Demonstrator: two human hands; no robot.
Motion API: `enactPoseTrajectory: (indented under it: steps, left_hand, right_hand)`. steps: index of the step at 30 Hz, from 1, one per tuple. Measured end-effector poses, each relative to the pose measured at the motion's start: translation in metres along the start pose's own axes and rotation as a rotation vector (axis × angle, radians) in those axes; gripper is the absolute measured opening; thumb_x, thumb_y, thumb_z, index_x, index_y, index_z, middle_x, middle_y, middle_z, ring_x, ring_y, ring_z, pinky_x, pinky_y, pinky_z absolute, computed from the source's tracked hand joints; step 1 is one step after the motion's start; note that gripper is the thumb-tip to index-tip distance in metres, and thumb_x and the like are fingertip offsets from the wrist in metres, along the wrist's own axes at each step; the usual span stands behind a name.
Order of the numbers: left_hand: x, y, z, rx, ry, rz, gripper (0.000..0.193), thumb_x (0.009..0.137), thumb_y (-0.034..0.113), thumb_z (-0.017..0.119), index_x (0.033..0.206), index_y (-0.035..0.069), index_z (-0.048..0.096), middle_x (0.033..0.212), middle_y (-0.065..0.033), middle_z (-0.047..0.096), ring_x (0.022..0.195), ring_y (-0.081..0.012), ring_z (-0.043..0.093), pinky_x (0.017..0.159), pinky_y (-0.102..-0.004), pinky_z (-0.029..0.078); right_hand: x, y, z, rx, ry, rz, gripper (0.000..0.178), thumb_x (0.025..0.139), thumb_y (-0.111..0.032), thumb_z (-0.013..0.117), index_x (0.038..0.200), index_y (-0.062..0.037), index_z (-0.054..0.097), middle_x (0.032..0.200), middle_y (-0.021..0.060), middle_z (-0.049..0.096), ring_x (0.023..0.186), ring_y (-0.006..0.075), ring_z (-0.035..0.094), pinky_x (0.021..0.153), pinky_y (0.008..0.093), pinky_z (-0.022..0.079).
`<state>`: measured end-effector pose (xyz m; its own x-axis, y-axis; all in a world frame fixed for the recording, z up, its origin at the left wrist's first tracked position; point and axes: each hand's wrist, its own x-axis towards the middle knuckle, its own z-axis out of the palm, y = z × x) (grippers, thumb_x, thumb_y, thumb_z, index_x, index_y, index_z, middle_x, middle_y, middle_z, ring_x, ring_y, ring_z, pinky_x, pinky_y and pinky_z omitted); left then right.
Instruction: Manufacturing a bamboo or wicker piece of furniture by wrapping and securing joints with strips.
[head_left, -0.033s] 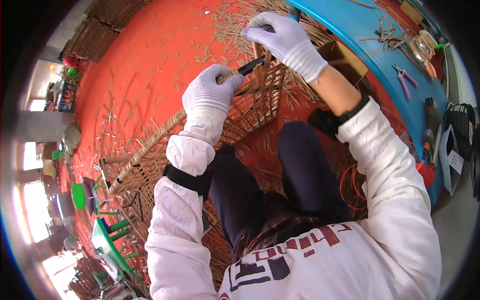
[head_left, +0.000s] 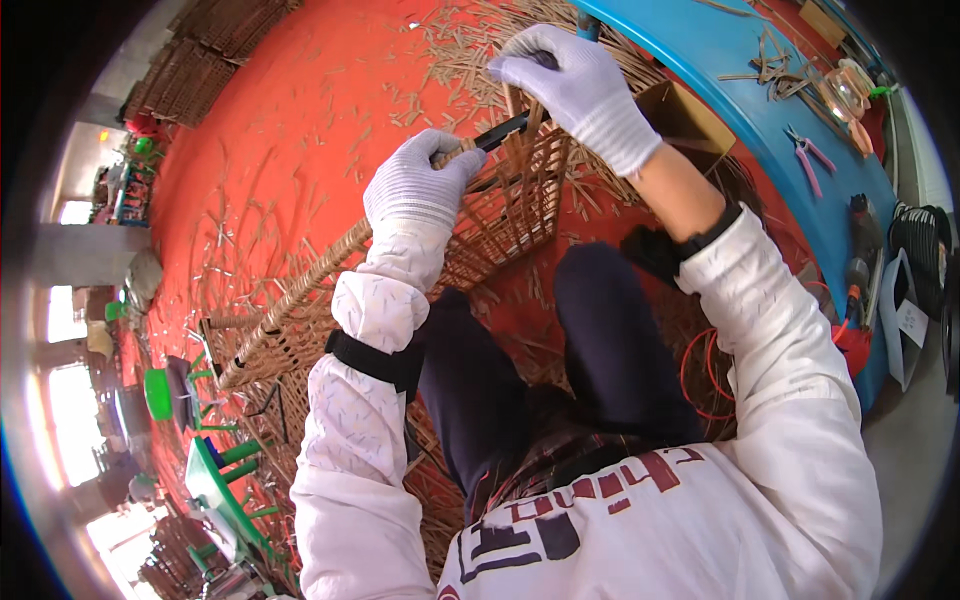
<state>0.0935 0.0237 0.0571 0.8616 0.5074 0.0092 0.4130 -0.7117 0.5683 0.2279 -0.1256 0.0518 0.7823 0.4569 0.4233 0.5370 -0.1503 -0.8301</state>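
Note:
A large woven brown wicker piece (head_left: pixel 300 300), perhaps a basket or a furniture panel, lies slanted in front of my knees. Its near edge is wrapped with brown strip, while a stretch of black frame bar (head_left: pixel 503 132) is bare at the far end. My gloved left hand (head_left: pixel 415 180) is closed around the edge just left of that bare stretch. Above the far corner, my gloved right hand (head_left: pixel 575 80) pinches a brown wicker strip (head_left: pixel 514 100) that rises from the bar. Its fingertips are curled, so the strip's end is hidden.
Cut strips (head_left: pixel 470 75) litter the red floor (head_left: pixel 330 110). At right, a blue table (head_left: pixel 760 95) carries pink-handled pliers (head_left: pixel 807 160) and loose strips. A cardboard box (head_left: pixel 685 120) sits below its edge. Green stools (head_left: pixel 215 480) stand at left, and stacked woven panels (head_left: pixel 185 80) at far left.
My right hand has shifted very slightly to the right, its forearm with it. My left hand and the wicker piece look unmoved.

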Motion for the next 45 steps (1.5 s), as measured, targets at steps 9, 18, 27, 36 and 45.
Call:
enactPoseTrajectory:
  steps: [9,18,27,36,45]
  left_hand:
    - [0.006,0.0,0.001,-0.112,-0.056,-0.091,0.03,0.078,0.038,0.08,0.096,0.015,0.075,0.075,-0.0005,0.067,0.07,-0.0135,0.062,0.069,-0.0309,0.05]
    - [0.016,-0.008,0.008,-0.312,-0.05,-0.051,0.021,0.079,0.024,0.084,0.093,0.011,0.075,0.065,0.0063,0.056,0.054,-0.0047,0.046,0.047,-0.0249,0.036]
    - [0.021,-0.006,-0.002,-0.353,-0.143,-0.207,0.026,0.078,0.032,0.08,0.099,0.016,0.077,0.08,0.0023,0.068,0.07,-0.0087,0.059,0.065,-0.0279,0.048]
    - [0.029,-0.009,0.0,-0.384,-0.183,-0.227,0.022,0.082,0.026,0.076,0.101,0.016,0.078,0.08,0.0014,0.07,0.07,-0.0088,0.06,0.067,-0.0274,0.048]
    - [0.039,-0.021,0.005,-0.416,-0.221,-0.15,0.024,0.082,0.03,0.076,0.101,0.015,0.078,0.083,-0.0002,0.071,0.074,-0.0112,0.063,0.072,-0.029,0.05]
  right_hand:
    - [-0.069,0.008,0.012,-0.185,0.016,-0.407,0.015,0.087,-0.015,0.069,0.102,-0.0117,0.07,0.094,0.0088,0.068,0.09,0.0318,0.065,0.081,0.0405,0.053]
    - [-0.082,0.023,0.034,-0.351,-0.007,-0.399,0.034,0.089,-0.016,0.065,0.123,-0.0162,0.063,0.093,0.0087,0.064,0.088,0.0302,0.063,0.079,0.0427,0.053]
    - [-0.084,0.02,0.038,-0.376,-0.015,-0.423,0.039,0.087,-0.011,0.065,0.126,-0.0155,0.063,0.092,0.0086,0.062,0.087,0.0312,0.063,0.085,0.0436,0.052]
    - [-0.085,0.02,0.038,-0.409,0.016,-0.496,0.039,0.085,-0.011,0.067,0.124,-0.0167,0.065,0.094,0.0069,0.063,0.087,0.0305,0.063,0.081,0.0428,0.053]
    - [-0.04,0.004,0.035,-0.633,0.23,-0.672,0.018,0.081,-0.03,0.073,0.093,-0.0171,0.069,0.091,0.0043,0.066,0.09,0.0244,0.064,0.091,0.042,0.046]
